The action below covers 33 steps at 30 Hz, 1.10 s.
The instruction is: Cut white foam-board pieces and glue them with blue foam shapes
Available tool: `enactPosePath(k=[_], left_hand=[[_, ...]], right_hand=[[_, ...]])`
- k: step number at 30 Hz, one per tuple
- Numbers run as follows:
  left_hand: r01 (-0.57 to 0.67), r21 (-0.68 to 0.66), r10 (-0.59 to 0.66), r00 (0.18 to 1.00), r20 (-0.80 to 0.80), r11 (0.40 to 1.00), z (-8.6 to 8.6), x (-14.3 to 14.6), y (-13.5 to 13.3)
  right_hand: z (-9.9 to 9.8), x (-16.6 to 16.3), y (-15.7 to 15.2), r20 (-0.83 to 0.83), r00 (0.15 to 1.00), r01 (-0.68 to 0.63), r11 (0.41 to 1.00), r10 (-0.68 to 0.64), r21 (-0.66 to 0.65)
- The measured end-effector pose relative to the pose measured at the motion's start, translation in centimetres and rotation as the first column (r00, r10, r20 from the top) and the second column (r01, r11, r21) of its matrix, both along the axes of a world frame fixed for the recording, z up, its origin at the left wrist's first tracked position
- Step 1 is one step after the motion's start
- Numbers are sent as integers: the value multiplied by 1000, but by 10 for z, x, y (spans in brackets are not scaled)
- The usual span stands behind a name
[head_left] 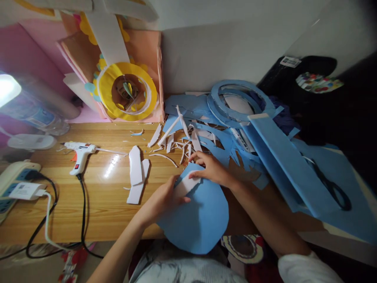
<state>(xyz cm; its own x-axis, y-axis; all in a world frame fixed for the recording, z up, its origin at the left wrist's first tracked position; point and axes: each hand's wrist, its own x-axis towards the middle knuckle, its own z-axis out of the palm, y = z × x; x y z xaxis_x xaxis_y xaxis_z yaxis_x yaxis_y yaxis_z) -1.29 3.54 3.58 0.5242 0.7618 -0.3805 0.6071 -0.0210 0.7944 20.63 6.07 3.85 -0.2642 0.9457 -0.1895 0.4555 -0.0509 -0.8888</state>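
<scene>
A rounded blue foam sheet (200, 216) lies over the near edge of the wooden table (100, 204). A white strip (186, 185) rests on its upper part. My left hand (163, 198) presses its fingers and thumb on the strip's lower end and the sheet's left edge. My right hand (210, 168) lies over the sheet's top edge, fingertips pinching down on the strip's upper end. Both hands are closed on the strip.
A white glue gun (79, 153) with a black cable lies at the left, near a power strip (13, 182). White foam pieces (136, 173) sit mid-table. Blue foam scraps, rings (235, 104) and long sheets pile up at the right, with black scissors (332, 186) on them. A yellow-ringed craft box (126, 92) stands behind.
</scene>
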Motion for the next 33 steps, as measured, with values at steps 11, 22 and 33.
enactPosePath(k=[11, 22, 33], left_hand=[[72, 657, 140, 954, -264, 750, -14, -2, -7], [-19, 753, 267, 941, -209, 658, -22, -1, -31], [2, 678, 223, 944, -245, 735, -21, -4, -41]], right_hand=[[-29, -5, -16, 205, 953, 180, 962, -222, 204], [-25, 9, -19, 409, 895, -379, 784, 176, 492], [-27, 11, -18, 376, 886, -433, 771, 270, 467]])
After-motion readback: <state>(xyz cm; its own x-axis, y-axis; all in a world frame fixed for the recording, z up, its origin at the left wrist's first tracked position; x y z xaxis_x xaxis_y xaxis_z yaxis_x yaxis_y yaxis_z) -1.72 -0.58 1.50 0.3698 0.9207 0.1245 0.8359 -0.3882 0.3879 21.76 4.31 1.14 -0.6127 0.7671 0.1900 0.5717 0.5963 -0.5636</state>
